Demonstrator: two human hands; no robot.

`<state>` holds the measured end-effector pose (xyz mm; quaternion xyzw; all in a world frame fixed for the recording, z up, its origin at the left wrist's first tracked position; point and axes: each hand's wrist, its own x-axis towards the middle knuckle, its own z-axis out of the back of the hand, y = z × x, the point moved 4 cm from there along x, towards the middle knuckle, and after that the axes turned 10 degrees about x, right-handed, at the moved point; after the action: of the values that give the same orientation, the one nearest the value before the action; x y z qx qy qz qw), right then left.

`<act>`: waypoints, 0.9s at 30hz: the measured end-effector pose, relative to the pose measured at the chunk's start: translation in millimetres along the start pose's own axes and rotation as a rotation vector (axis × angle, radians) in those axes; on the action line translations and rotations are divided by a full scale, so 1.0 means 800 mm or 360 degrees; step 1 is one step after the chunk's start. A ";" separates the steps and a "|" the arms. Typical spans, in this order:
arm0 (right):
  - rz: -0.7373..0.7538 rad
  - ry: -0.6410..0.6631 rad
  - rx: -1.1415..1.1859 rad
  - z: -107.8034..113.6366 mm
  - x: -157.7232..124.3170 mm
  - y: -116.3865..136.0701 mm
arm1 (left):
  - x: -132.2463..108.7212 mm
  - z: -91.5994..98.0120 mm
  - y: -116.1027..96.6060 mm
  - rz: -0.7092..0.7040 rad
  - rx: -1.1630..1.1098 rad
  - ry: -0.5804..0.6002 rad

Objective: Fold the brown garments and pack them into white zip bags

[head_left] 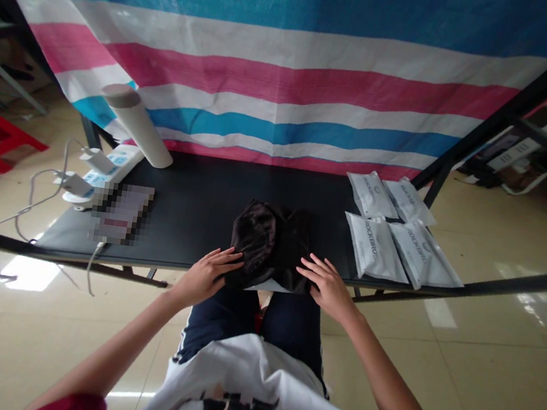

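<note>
A piece of dark, shiny fabric (271, 242) with a rounded, gathered part on its left half lies at the front edge of the black table (193, 201). Its exact kind is not clear. My left hand (212, 271) rests on its left edge with the fingers stretched out. On the opposite side, my right hand (326, 284) touches the fabric's right edge, fingers spread. A pale strip (267, 285) shows beneath the fabric along the front; most of it is covered.
Several white printed pouches (378, 249) lie at the table's right end. To the left are a power strip (120, 161) with plugged-in chargers, a blurred-out phone-like device (124, 212) on a cable, and a white bottle (145, 131). A striped sheet (280, 78) hangs behind.
</note>
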<state>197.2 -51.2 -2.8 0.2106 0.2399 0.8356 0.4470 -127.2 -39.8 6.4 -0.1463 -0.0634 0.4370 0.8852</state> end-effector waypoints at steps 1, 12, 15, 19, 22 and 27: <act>-0.0012 -0.0010 0.0020 0.003 0.004 0.001 | 0.003 0.004 0.001 0.0022 -0.0063 -0.0037; -0.0828 -0.0539 -0.0139 0.023 0.100 -0.041 | 0.090 0.010 0.036 0.0914 0.0010 -0.0393; -0.0834 -0.0566 -0.0046 0.019 0.103 -0.047 | 0.091 0.011 0.038 0.0959 0.0080 -0.0373; -0.0862 -0.0682 -0.0020 0.024 0.109 -0.055 | 0.094 0.018 0.048 0.1008 0.0151 -0.0434; -0.0929 -0.0689 0.0007 0.029 0.120 -0.064 | 0.103 0.020 0.061 0.1087 0.0146 -0.0413; -0.1024 -0.0560 0.0177 0.030 0.144 -0.091 | 0.126 0.015 0.073 0.1033 0.0201 -0.0176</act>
<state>199.0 87.2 -10.5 0.2889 0.2585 0.5890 0.7091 -113.0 76.4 -2.0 -0.0798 -0.0343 0.7065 0.7024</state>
